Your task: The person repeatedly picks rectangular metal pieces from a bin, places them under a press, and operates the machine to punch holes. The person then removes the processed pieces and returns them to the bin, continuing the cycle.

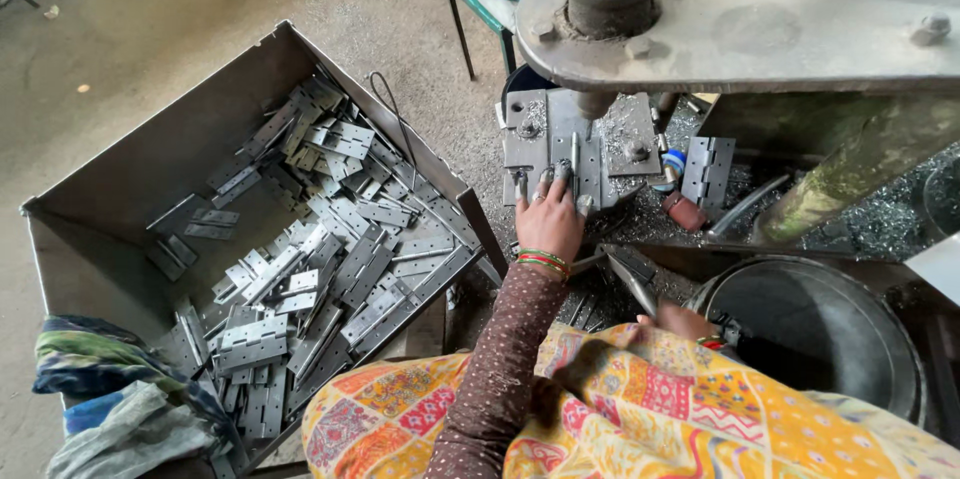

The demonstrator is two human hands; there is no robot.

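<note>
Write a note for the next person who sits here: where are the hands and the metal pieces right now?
Left hand: fingers resting on the grey press bed, holding nothing I can see.
Right hand: low by the lap, mostly hidden; grip unclear.
Hinges: a big pile in the metal bin on the left.
One hinge leaf stands right of the press.
Done or left: can't tell which hinges are finished.

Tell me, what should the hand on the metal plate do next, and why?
Probably draw the left hand back toward the body. Its fingertips rest on the metal piece lying on the press bed, right under the ram. The right hand lies low, mostly hidden by cloth.
</note>
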